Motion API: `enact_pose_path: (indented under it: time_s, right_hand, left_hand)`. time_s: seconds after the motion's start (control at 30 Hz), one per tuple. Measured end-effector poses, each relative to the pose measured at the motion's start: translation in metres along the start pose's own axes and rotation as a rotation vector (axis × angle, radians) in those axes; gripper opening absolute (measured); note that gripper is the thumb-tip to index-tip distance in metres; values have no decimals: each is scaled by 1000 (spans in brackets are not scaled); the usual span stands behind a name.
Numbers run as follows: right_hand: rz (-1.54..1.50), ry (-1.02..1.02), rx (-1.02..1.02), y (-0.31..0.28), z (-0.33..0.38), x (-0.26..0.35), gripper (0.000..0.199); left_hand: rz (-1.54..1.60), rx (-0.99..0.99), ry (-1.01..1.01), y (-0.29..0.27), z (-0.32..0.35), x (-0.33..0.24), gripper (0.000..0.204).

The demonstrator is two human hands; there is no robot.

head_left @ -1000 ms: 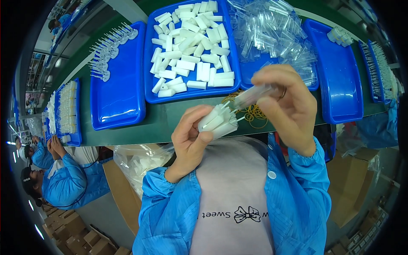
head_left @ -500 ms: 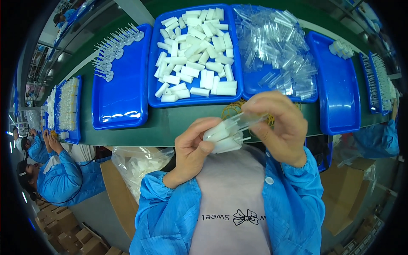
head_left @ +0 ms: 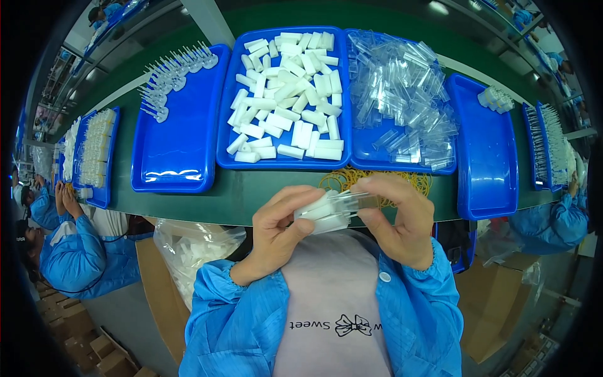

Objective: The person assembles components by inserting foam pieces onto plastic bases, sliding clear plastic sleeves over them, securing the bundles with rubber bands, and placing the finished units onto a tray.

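In front of my chest, my left hand (head_left: pixel 269 234) is closed around a small bundle of white foam-like blocks (head_left: pixel 325 221) with thin white stems sticking out to the right. My right hand (head_left: pixel 405 221) pinches at the right end of a clear plastic sleeve (head_left: pixel 347 201), which lies over part of the bundle and its stems. How far the sleeve covers the blocks is hard to make out. Beyond my hands, a blue tray (head_left: pixel 226 154) holds many loose white blocks (head_left: pixel 290 94). Beside it, clear sleeves (head_left: pixel 399 94) are heaped in another blue tray (head_left: pixel 370 154).
Yellow rubber bands (head_left: pixel 339 180) lie on the green table (head_left: pixel 242 204) just behind my hands. A left blue tray (head_left: pixel 173 147) carries upright white stemmed parts (head_left: pixel 164 88). A right blue tray (head_left: pixel 487 163) holds a small cluster of parts (head_left: pixel 496 98). Co-workers sit at both sides.
My right hand and the clear sleeve have come closer to my left hand and a little lower, with the sleeve nearer the blocks. The whole view has shifted slightly.
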State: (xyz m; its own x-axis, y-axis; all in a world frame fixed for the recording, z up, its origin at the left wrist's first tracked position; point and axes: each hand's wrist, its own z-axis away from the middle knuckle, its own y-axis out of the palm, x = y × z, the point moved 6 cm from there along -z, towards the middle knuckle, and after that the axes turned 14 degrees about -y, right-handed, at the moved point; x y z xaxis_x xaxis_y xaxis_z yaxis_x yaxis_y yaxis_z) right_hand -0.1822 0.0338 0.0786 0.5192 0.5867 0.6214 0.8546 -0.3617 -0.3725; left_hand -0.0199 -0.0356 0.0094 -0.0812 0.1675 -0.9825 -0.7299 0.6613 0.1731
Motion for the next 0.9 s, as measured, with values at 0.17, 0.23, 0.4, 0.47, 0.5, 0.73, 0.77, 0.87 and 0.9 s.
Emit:
enact_pose_path:
  time_s: [0.17,0.23,0.4,0.47,0.5,0.73,0.77,0.87,0.9]
  right_hand:
    - [-39,-66,-46,3,12,-2,27]
    - [-124,-53,-89,5,14,-3,26]
    - [-203,-44,-220,4,17,-7,28]
    - [-209,-67,-212,5,16,-6,29]
    - [-216,-62,-214,5,16,-7,29]
    - [-229,-74,-208,6,17,-10,29]
    - [-240,-73,-210,7,18,-10,29]
    - [-260,-47,-206,8,20,-12,30]
    - [-259,-47,-208,9,21,-12,30]
  left_hand:
    - [-185,-51,114,-1,4,-8,38]
    - [-202,-70,119,-1,5,-11,38]
    - [-228,-6,170,3,4,-16,39]
    - [-213,-1,157,2,4,-14,39]
    - [-196,9,152,2,4,-13,39]
    - [-122,27,92,1,3,-8,40]
    - [-118,24,87,1,4,-8,41]
    - [-133,15,83,0,4,-7,41]
    - [-151,7,86,0,4,-7,41]
